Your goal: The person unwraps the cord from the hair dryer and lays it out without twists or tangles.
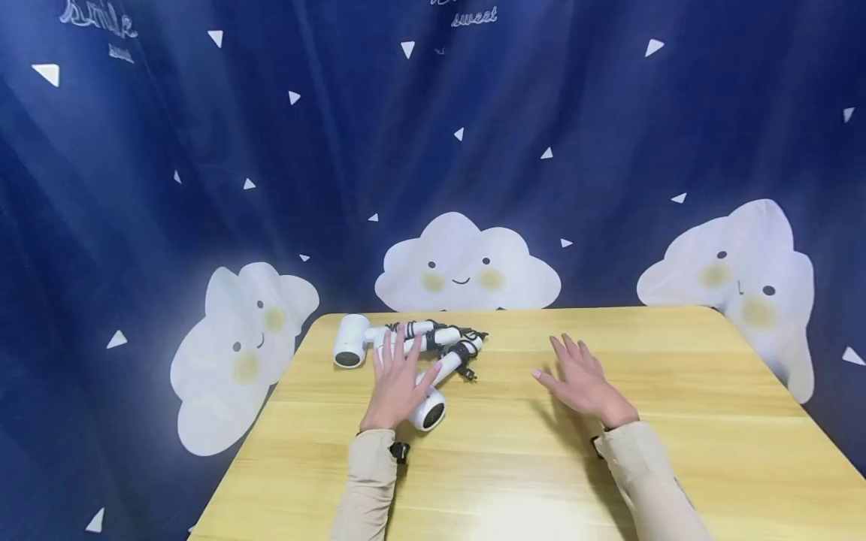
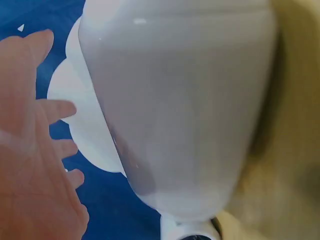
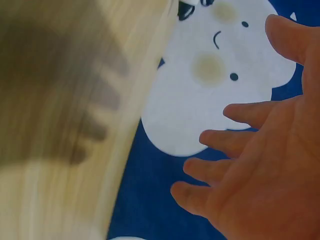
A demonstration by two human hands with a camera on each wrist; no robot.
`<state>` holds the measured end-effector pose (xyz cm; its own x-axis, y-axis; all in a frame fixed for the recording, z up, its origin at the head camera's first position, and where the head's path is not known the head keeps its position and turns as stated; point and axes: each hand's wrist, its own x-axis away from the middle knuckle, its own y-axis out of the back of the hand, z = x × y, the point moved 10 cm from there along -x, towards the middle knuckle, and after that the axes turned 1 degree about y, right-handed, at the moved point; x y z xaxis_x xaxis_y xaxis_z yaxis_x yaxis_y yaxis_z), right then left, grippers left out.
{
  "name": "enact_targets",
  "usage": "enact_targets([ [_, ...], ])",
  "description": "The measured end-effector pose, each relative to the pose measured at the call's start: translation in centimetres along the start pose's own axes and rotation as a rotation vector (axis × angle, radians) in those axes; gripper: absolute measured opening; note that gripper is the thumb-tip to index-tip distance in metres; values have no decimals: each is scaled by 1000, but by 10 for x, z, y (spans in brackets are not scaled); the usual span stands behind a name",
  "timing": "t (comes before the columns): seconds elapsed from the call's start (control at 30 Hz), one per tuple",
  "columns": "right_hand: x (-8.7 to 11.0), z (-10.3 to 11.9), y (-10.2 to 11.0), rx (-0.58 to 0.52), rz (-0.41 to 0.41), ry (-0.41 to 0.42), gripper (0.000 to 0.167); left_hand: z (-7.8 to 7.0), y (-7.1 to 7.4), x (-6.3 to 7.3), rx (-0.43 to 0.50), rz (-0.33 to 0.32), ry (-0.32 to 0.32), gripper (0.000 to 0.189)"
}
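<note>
White hair dryers with black cords wound round their handles lie together on the left of the table. The head of one hair dryer [image 1: 351, 334] is at the far left, and the nearest hair dryer [image 1: 429, 412] shows its dark round grille. My left hand [image 1: 394, 392] is over them with fingers spread, hiding part of the group. In the left wrist view, a white dryer body [image 2: 185, 100] fills the middle, beside the straight fingers, and no grip on it shows. To the right, my right hand [image 1: 583, 385] hovers above the table with straight fingers, holding nothing.
The wooden table [image 1: 514, 458] has its far edge near a dark blue curtain [image 1: 338, 150] printed with clouds and triangles. Black cord ends and a plug [image 1: 467, 373] lie by the dryer handles.
</note>
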<state>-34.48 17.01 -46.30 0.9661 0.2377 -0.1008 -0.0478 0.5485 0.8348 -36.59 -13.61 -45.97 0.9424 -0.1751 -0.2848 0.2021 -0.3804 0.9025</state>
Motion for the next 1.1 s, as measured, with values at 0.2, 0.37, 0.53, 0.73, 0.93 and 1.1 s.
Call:
enact_targets([
  [0.2, -6, 3, -17, -144, 67, 39, 84, 19, 8, 24, 136, -30, 97, 79],
  [0.37, -18, 5, -24, -255, 113, 20, 82, 38, 7, 40, 325, -51, 238, 83],
  [0.53, -34, 5, -29, -399, 139, -42, 83, 54, 7, 50, 558, -111, 370, 81],
  [0.73, -51, 0, -44, -555, 187, -109, 86, 66, -4, 61, 852, -71, 531, 84],
  [0.93, -70, -5, -63, -792, 207, -189, 87, 62, -13, 66, 1148, -63, 585, 90],
  [1.1, -82, -1, -76, -988, 215, -204, 83, 56, -23, 68, 1386, -37, 597, 89],
])
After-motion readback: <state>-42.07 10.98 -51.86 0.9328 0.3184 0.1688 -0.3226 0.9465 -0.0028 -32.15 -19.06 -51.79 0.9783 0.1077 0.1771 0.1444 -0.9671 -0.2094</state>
